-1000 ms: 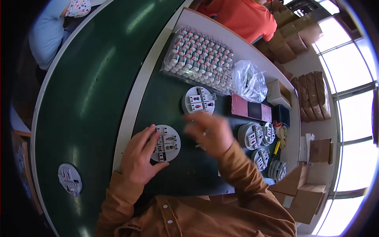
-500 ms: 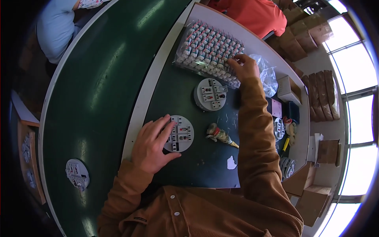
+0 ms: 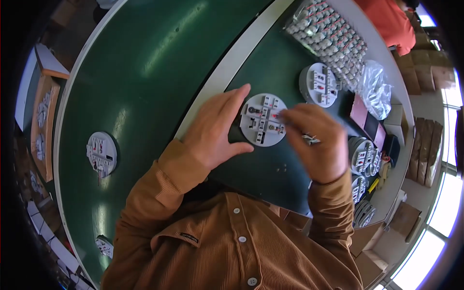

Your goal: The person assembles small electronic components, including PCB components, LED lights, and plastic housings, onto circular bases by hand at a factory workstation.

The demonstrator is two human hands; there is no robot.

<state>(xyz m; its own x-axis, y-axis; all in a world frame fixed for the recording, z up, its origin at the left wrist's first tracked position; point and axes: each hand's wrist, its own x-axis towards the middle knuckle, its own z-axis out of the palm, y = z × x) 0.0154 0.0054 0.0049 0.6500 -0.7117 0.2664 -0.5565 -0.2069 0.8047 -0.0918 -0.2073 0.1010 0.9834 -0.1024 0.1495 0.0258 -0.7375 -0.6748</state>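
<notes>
Disc (image 3: 263,119) between hands; left hand (image 3: 215,129) flat, steadying rim; right hand (image 3: 316,140) pinching at top.

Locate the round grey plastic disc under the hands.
Head view, centre: the round grey plastic disc lies on the green table between left hand and right hand.

**Around the green desk**

A second round grey disc (image 3: 319,84) lies near a tray of small grey parts (image 3: 328,36). A clear plastic bag (image 3: 376,89) sits beside it. Another disc (image 3: 101,153) rests alone far left. Stacked discs (image 3: 363,155) line the right edge.
</notes>
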